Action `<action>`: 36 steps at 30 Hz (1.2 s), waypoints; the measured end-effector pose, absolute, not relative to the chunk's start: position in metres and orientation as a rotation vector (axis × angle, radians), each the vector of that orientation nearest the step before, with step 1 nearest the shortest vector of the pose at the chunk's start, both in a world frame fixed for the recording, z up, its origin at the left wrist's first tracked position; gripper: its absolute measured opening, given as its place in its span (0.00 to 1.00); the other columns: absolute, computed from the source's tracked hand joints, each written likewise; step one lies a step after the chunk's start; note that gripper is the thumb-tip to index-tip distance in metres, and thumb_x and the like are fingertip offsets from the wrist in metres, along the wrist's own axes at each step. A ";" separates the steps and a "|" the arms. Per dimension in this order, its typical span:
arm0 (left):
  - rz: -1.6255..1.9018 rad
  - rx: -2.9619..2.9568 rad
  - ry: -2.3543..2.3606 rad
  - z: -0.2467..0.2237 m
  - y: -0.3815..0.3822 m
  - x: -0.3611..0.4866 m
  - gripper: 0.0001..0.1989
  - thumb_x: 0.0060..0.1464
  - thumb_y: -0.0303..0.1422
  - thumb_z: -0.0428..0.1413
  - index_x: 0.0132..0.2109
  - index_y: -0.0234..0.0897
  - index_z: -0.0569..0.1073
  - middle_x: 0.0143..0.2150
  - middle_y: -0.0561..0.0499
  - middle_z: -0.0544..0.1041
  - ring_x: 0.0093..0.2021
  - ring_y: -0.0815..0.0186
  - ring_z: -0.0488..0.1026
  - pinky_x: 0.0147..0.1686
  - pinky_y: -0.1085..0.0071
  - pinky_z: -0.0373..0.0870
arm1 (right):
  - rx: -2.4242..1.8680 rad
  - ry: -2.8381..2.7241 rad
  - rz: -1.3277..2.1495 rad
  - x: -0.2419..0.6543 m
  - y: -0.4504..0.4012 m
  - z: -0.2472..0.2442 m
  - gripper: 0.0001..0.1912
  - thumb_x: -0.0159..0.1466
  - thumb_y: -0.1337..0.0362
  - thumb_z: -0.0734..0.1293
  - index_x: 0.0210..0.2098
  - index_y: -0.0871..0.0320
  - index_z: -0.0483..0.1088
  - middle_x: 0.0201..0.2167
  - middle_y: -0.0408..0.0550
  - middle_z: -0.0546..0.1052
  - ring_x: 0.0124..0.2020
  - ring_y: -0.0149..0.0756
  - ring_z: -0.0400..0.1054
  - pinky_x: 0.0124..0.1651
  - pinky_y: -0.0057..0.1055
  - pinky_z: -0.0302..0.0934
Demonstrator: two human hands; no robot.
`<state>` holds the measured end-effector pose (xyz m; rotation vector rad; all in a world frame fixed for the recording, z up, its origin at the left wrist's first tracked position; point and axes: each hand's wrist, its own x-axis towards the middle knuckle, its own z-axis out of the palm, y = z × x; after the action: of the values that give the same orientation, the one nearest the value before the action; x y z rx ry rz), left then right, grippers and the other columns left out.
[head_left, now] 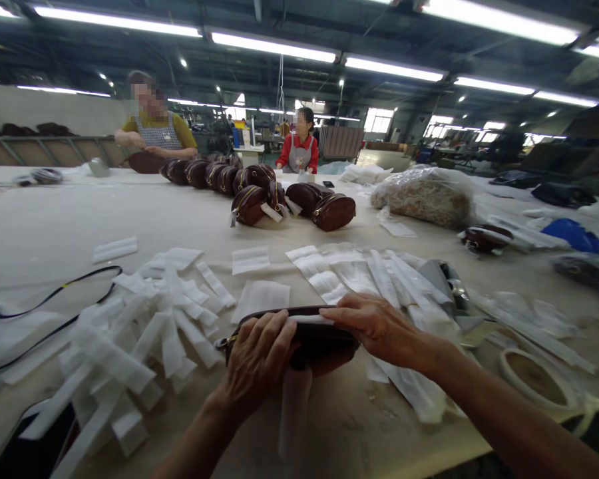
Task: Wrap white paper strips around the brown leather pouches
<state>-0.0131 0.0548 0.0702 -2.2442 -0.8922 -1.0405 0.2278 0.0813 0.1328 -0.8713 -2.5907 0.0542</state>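
L hand [262, 352] & R hand [374, 326] grip smooth, dk brown oval bag [324, 342] at rim, w/ crinkled white strips [144, 332] to bag's L.

dark brown bags [333, 211], white strips [172, 332], mustard sleeve [186, 133], checked apron [158, 136], blue plastic [576, 234], cream tabletop [190, 223]

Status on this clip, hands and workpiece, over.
Left hand and right hand both on dark bag, white strip at its opening. Loose white strips heaped beside left hand.
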 end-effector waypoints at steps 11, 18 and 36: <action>-0.823 -2.292 -1.107 0.079 0.064 -0.006 0.12 0.62 0.33 0.49 0.48 0.31 0.70 0.51 0.39 0.74 0.49 0.52 0.69 0.45 0.57 0.63 | -0.971 -2.487 -0.035 0.223 0.089 0.099 0.22 0.64 0.75 0.57 0.54 0.56 0.68 0.38 0.52 0.72 0.40 0.37 0.67 0.41 0.32 0.66; -0.833 -2.302 -1.114 0.077 0.074 -0.011 0.09 0.62 0.33 0.49 0.45 0.35 0.70 0.46 0.43 0.76 0.44 0.57 0.72 0.42 0.62 0.65 | -0.978 -2.457 -0.093 0.223 0.087 0.089 0.21 0.69 0.59 0.57 0.58 0.61 0.64 0.55 0.58 0.69 0.53 0.45 0.65 0.54 0.45 0.62; -0.755 -2.243 -1.089 0.075 0.064 -0.001 0.17 0.62 0.32 0.49 0.56 0.29 0.66 0.53 0.39 0.73 0.52 0.55 0.69 0.54 0.55 0.57 | -0.885 -2.081 0.172 0.221 0.094 0.085 0.11 0.66 0.58 0.63 0.36 0.56 0.75 0.34 0.48 0.73 0.36 0.32 0.71 0.40 0.28 0.68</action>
<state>-0.0011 0.0636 0.0753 -2.2431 -1.0894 -0.7552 0.2213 0.0945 0.0854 -0.8851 -2.0809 0.1720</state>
